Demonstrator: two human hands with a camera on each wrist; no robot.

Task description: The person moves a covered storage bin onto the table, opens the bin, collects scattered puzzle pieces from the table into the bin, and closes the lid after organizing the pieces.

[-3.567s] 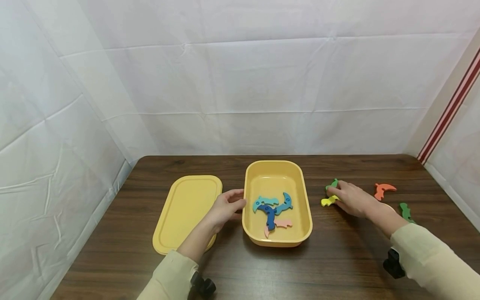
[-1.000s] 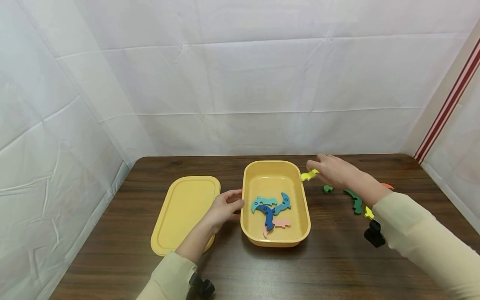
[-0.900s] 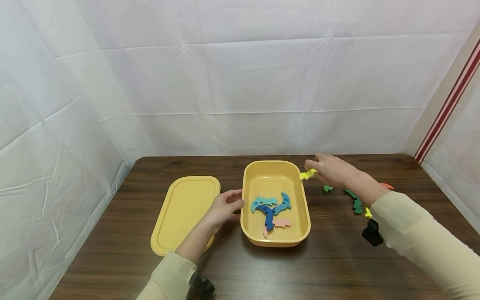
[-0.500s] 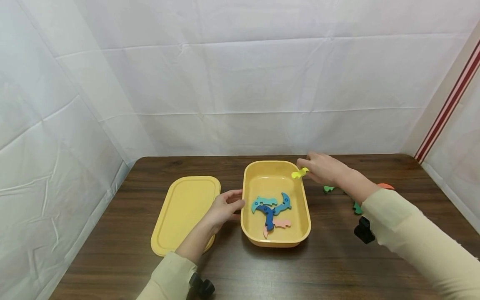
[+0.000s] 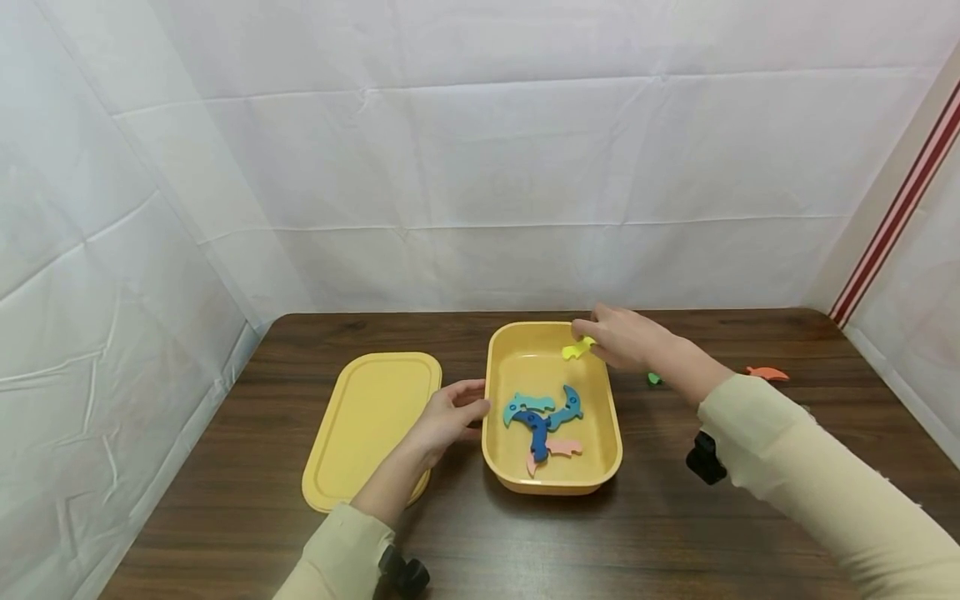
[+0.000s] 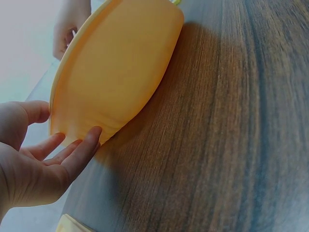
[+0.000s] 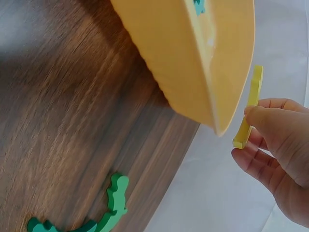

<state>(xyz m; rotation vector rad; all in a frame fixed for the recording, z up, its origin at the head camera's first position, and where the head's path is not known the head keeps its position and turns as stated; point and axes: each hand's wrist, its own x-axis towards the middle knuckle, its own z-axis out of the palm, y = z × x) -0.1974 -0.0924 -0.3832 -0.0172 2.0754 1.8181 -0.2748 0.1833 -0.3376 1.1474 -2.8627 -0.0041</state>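
A yellow plastic tub (image 5: 551,483) stands on the table with several flat bird-like toy pieces inside, among them a dark blue piece (image 5: 538,440), a teal one (image 5: 534,401) and a pink one (image 5: 566,447). My left hand (image 5: 446,417) rests against the tub's left side, thumb by the rim and loosely bent fingers on the outer wall. Between thumb and fingers, my right hand (image 5: 626,337) pinches a thin, wavy yellow toy piece (image 7: 255,87). In the head view this piece overlaps the tub's far right interior, above the other pieces.
Left of the tub lies a flat yellow lid (image 5: 367,425). Right of it are an orange piece (image 5: 767,373) and green pieces (image 7: 117,193), partly hidden by the right arm in the head view. White cloth (image 5: 480,167) hangs behind the dark wooden table (image 5: 480,550).
My right hand has picked the yellow piece off the table and carried it left across the tub's far right rim. The left hand keeps its place at the tub.
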